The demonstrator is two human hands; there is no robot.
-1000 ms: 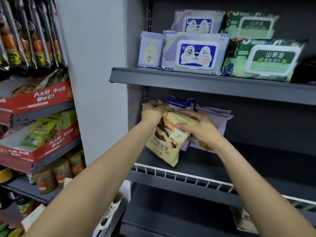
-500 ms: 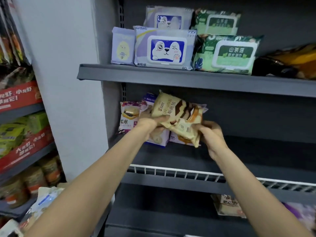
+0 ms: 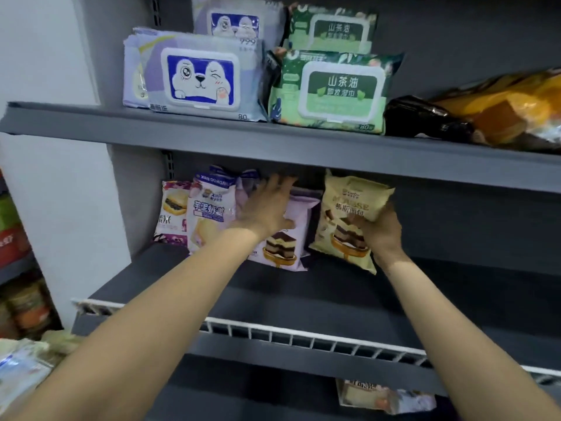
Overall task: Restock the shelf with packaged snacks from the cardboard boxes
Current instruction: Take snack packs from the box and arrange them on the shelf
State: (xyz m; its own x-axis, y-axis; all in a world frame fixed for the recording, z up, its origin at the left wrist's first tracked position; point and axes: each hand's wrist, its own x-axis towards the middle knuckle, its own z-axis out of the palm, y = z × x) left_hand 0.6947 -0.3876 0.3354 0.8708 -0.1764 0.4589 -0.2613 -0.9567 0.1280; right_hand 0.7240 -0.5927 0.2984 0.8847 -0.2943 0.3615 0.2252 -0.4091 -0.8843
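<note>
With the left hand [image 3: 267, 208] flat, bracing the purple packs [image 3: 288, 238], the right hand [image 3: 379, 229] gripping the cream pack [image 3: 349, 214] should seat it upright on the shelf [image 3: 334, 293].

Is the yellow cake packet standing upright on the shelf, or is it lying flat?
Upright. The yellow cake packet stands on its bottom edge on the shelf, printed front facing out, with the right hand gripping its side.

bare arms, nothing worn

both forearms show uncovered from the bottom edge of the frame up to the wrists, with no sleeve reaching into sight. the left hand [image 3: 267, 208] and right hand [image 3: 381, 230] are bare too: no glove, watch, ring or band visible.
</note>
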